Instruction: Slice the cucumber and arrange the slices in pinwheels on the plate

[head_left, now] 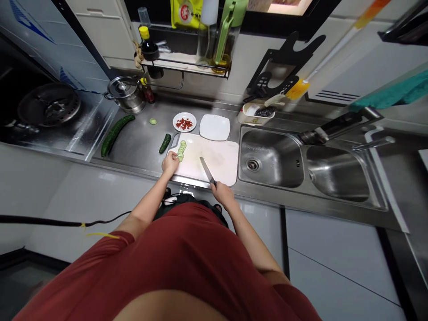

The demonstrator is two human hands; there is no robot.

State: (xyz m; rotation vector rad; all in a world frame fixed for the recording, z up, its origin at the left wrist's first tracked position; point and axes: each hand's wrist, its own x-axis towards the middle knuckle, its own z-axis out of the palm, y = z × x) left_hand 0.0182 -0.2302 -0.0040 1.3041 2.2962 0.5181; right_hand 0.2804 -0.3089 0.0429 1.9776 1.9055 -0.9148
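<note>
Pale green cucumber slices (182,150) lie overlapping in a short row on the left part of the white cutting board (222,162), their near end at the left hand (170,163). The straight-bladed kitchen knife (206,168) is held by its dark handle in the right hand (223,194), blade slanting forward and left over the board.

Cucumber slices (181,151) lie on a cutting board (223,157) toward nine o'clock, with a plate (214,127) behind it at twelve, a dish (175,119) of chopped pieces (184,123) at eleven and a sink (271,154) at three.
</note>
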